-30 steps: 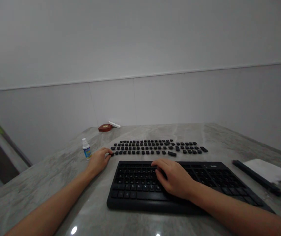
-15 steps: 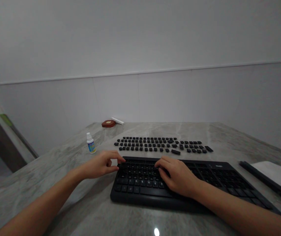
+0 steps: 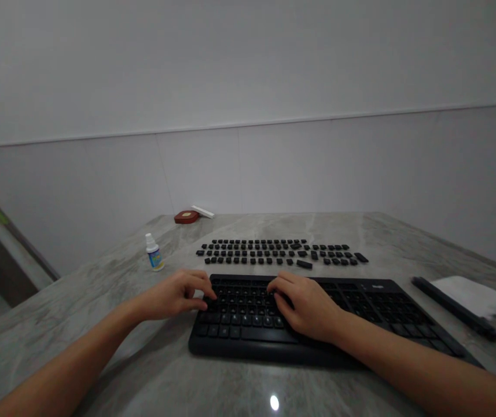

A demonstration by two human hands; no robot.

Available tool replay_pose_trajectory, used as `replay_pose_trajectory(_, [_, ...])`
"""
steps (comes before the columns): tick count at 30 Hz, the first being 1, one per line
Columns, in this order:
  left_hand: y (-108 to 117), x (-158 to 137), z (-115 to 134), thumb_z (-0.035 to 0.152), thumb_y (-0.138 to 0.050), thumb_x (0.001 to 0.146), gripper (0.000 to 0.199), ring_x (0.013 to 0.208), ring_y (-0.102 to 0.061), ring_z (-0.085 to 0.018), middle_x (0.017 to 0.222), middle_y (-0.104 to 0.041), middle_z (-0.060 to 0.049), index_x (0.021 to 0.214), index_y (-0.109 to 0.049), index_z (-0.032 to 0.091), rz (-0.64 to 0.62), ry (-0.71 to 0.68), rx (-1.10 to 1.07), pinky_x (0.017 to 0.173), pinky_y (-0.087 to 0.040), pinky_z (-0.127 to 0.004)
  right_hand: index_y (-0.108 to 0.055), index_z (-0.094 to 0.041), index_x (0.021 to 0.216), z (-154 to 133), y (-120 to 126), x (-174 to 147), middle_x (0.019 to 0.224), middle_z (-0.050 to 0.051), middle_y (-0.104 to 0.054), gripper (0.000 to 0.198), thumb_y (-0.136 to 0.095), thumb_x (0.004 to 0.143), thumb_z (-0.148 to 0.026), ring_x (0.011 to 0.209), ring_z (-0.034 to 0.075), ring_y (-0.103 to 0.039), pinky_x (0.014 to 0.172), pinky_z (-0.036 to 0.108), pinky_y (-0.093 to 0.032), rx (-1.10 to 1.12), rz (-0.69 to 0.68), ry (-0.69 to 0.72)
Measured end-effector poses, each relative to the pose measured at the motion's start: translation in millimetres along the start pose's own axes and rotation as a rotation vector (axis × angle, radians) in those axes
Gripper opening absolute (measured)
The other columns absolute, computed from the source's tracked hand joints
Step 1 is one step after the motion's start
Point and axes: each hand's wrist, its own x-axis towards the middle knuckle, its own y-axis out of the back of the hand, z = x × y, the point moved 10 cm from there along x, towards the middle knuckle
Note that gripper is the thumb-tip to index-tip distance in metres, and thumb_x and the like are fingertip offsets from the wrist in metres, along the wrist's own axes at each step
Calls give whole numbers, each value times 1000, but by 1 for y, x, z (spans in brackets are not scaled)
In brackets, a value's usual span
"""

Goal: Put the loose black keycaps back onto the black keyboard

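A black keyboard (image 3: 282,356) lies on the table in front of me, its lower rows of keys in place and bare key sockets showing above them. At its left edge, my left hand (image 3: 182,294) has thumb and index finger curled close together over the keys. What sits between those fingertips, if anything, is too dark to make out. My right hand (image 3: 306,304) rests over the middle of the keyboard, fingers bent and drawn together at the upper rows; its fingertips are partly hidden. Beyond the keyboard, loose black keycaps (image 3: 252,253) are laid out in rows.
A small white bottle with a blue label (image 3: 154,253) stands left of the keycaps. A reddish-brown case (image 3: 186,217) and a white strip (image 3: 203,211) lie at the table's back. Right of the keyboard are a long black bar (image 3: 454,307) and a white cloth (image 3: 473,294).
My left hand has moved down slightly along the keyboard's left edge, its index finger now lower over the keys. My right hand stays over the same area. The whole view has shifted a little.
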Motion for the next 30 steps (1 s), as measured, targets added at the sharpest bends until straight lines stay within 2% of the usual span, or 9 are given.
replay_pose_trajectory(16, [-5,-1,-3,30,-68,89,16,75,-62,-14,96,-68,-3,100,-80,30,-49,19,19,67,-45,-23,-65,-15,100,1,-2,0,95,10,-67,22,-47,88,-12,86,23,-66,77,36,-51,12,-10,-11])
replay_pose_trajectory(23, [-5,-1,4,34,-66,91,16,71,-60,-12,95,-68,-3,94,-81,30,-63,27,43,64,-44,-22,-66,-15,99,1,-3,0,93,9,-67,21,-48,88,-12,84,22,-66,76,35,-50,5,-12,-3])
replay_pose_trajectory(30, [-5,-2,6,28,-66,89,16,67,-59,-11,95,-68,-3,95,-81,29,-56,31,68,60,-42,-21,-65,-15,99,1,-2,-1,93,8,-67,21,-48,87,-11,83,21,-65,75,33,-50,9,-9,2])
